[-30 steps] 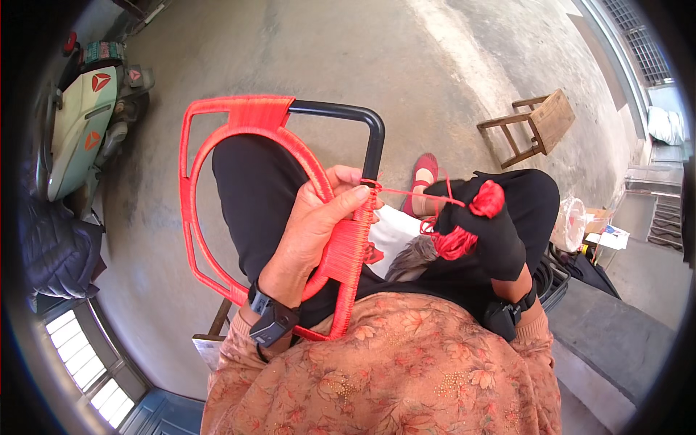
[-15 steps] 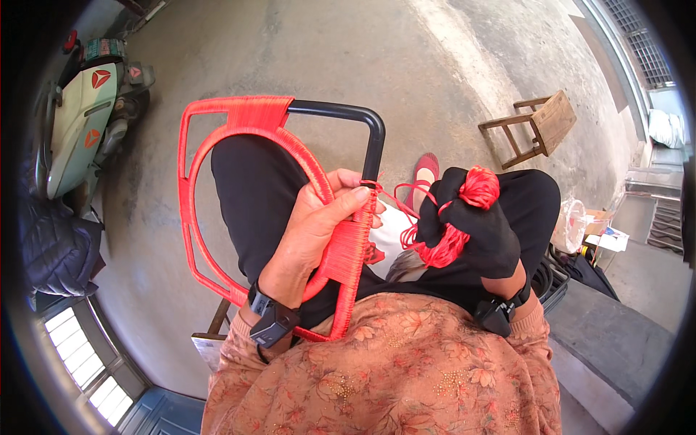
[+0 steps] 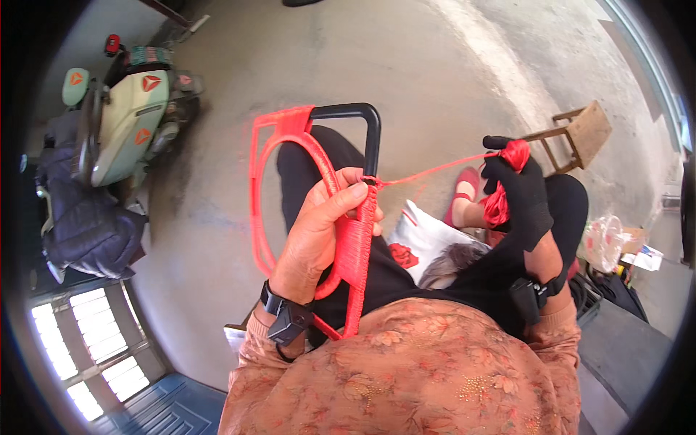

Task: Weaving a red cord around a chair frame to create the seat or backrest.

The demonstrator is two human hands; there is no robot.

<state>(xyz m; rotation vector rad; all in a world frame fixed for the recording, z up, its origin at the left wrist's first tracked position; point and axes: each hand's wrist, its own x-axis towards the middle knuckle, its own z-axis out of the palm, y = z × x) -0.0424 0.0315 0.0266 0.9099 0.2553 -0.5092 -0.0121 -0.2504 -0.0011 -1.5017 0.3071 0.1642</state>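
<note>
My bare left hand (image 3: 317, 228) is closed on the right side of a frame (image 3: 355, 250) wound with red cord, its thumb close below the last turns. The frame has a ring inside it. Part of its black tube (image 3: 374, 138) is bare at the top right corner. In a black glove, my right hand (image 3: 523, 192) is closed around a bundle of red cord (image 3: 515, 154), out to the right. A taut strand (image 3: 442, 170) runs from the bundle to the tube beside my left thumb. More loops of cord hang below the gloved fingers.
A wooden stool (image 3: 583, 138) stands at the far right. On the left is a parked scooter (image 3: 130, 123) with a dark padded cover (image 3: 90, 225). A white bag (image 3: 428, 239) lies between my legs. Clutter with a clear plastic bag (image 3: 603, 235) sits at right.
My right hand has moved right and up with the cord bundle, and the slack strand is now drawn straight. The frame has turned, its left side swinging, while my left hand keeps its grip.
</note>
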